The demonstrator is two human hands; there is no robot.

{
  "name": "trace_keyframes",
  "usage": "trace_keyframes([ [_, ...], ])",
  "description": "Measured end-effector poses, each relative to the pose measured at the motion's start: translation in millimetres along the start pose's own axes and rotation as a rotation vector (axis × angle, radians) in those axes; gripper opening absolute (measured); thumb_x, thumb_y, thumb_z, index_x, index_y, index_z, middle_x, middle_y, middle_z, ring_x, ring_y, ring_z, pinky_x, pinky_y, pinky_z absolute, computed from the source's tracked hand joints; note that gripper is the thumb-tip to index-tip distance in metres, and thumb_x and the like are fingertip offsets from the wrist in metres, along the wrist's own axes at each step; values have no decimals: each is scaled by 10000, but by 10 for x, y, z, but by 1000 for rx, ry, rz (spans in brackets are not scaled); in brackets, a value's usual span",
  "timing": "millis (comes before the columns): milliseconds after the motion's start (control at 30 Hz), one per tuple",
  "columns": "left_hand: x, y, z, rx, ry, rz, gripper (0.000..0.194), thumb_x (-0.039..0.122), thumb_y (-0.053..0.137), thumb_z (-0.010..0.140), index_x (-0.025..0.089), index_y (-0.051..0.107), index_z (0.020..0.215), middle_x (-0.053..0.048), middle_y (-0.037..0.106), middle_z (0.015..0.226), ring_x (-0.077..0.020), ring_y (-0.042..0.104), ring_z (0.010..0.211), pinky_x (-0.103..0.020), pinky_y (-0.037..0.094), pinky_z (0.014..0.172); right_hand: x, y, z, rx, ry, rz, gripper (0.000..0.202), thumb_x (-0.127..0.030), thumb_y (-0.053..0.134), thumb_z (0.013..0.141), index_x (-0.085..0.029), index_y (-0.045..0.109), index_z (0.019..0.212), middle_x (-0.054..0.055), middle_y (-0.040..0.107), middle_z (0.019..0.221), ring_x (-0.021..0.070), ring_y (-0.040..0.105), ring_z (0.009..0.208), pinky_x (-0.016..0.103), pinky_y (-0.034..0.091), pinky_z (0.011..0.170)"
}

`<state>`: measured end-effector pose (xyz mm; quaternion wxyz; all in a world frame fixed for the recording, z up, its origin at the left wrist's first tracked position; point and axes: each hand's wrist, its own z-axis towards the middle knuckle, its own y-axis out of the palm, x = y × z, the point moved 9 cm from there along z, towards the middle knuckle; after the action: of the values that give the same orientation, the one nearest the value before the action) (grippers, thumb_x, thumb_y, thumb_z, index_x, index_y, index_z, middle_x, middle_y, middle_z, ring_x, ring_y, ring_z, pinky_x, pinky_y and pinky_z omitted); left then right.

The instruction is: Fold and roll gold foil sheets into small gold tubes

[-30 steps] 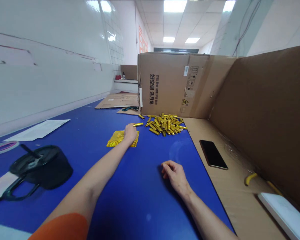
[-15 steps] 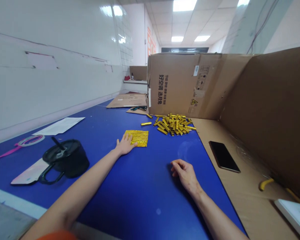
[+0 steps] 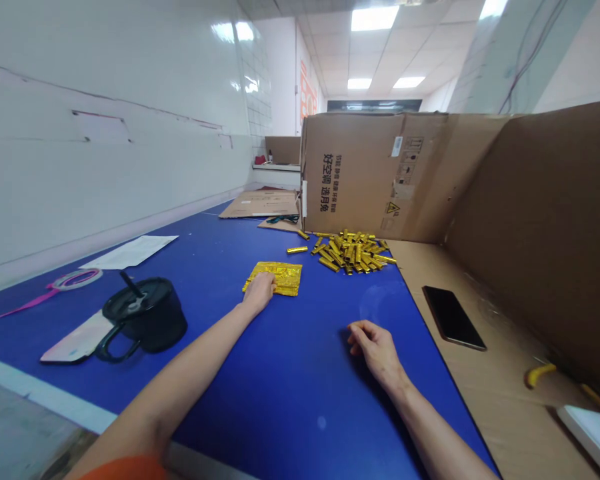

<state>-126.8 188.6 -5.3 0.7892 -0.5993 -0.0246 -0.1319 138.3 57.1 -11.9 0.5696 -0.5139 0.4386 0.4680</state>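
Thin gold foil sheets (image 3: pixel 287 279), crinkled and in a stack, lie flat on the blue tabletop (image 3: pixel 290 373). My left hand (image 3: pixel 261 289) rests on their near left part with fingers bunched and curled into the foil; the fingertips are partly hidden. To the right, my right hand (image 3: pixel 375 347) is low over the table, loosely closed with thumb and fingers curled together, and nothing shows in it. Beyond both hands is a heap of small rolled gold foil tubes (image 3: pixel 353 253). A single gold tube (image 3: pixel 297 250) lies apart, left of the heap.
A large cardboard box (image 3: pixel 365 177) stands behind the heap. At right, a phone (image 3: pixel 453 317) lies on cardboard near a yellow curved object (image 3: pixel 539 375) and a white object (image 3: pixel 593 430). At left are a dark lidded mug (image 3: pixel 157 317), pink tape (image 3: pixel 55 292) and white paper (image 3: pixel 130 253).
My left hand's fingers have gone from spread flat on the foil to bunched and curled, and the foil's left side has shifted. My right hand stays put. The view has shifted slightly.
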Motion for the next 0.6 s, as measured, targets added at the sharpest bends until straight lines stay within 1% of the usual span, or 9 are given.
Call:
trace_keyframes([
  [67, 8, -60, -12, 67, 7, -17, 130, 239, 478, 811, 147, 555, 860, -56, 559, 893, -181, 517, 880, -329, 425, 764, 4, 0, 2, 0, -1, -5, 271, -420, 524, 695, -152, 565, 679, -18, 532, 541, 101, 488, 432, 233, 375, 456],
  [133, -2, -153, -24, 148, -2, -40, 98, 208, 462, 800, 163, 548, 788, -54, 563, 829, -188, 513, 868, -300, 412, 760, 3, 0, 2, -1, -4, -11, 267, -413, 518, 700, -151, 561, 673, -18, 530, 537, 101, 488, 434, 232, 375, 456],
  [200, -29, -283, -31, 240, -23, -63, 130, 199, 405, 816, 162, 530, 824, -66, 559, 871, -191, 502, 890, -295, 398, 774, -1, 0, -1, -1, -6, -18, 257, -401, 510, 708, -151, 559, 673, -18, 529, 536, 99, 486, 433, 233, 375, 458],
  [267, -56, -423, -24, 323, -42, -83, 191, 189, 328, 837, 151, 509, 886, -87, 539, 971, -194, 473, 957, -300, 374, 816, -6, 3, -5, -5, -6, -22, 249, -390, 504, 713, -151, 560, 677, -17, 531, 540, 98, 484, 433, 233, 374, 459],
  [367, -68, -561, 25, 368, -44, -98, 262, 180, 248, 853, 145, 491, 943, -98, 506, 1064, -193, 443, 1018, -314, 341, 862, -16, 12, -10, -13, -1, -21, 243, -384, 504, 712, -151, 558, 671, -17, 532, 542, 96, 484, 432, 231, 372, 455],
  [400, -58, -567, 48, 352, -32, -98, 262, 185, 255, 850, 146, 496, 945, -97, 514, 1054, -197, 446, 1014, -319, 338, 862, -21, 13, -11, -14, 1, -20, 242, -384, 505, 710, -151, 556, 666, -18, 529, 540, 95, 483, 431, 229, 371, 453],
  [467, -10, -507, 88, 267, 14, -93, 225, 210, 321, 831, 157, 529, 898, -85, 554, 977, -204, 476, 968, -315, 351, 841, -29, 14, -10, -12, 2, -18, 242, -384, 505, 708, -152, 553, 660, -20, 527, 536, 94, 482, 428, 229, 374, 455],
  [533, 56, -372, 93, 134, 73, -89, 182, 240, 401, 800, 170, 568, 817, -68, 591, 873, -203, 517, 892, -297, 374, 798, -33, 14, -7, -11, 1, -18, 242, -385, 505, 708, -152, 552, 659, -19, 528, 537, 94, 483, 429, 230, 378, 459],
  [600, 105, -224, 56, -2, 109, -89, 182, 286, 446, 782, 179, 592, 802, -57, 608, 833, -198, 543, 844, -282, 388, 765, -28, 14, -4, -11, 0, -19, 240, -383, 507, 708, -152, 551, 660, -17, 531, 540, 94, 485, 432, 230, 380, 461],
])
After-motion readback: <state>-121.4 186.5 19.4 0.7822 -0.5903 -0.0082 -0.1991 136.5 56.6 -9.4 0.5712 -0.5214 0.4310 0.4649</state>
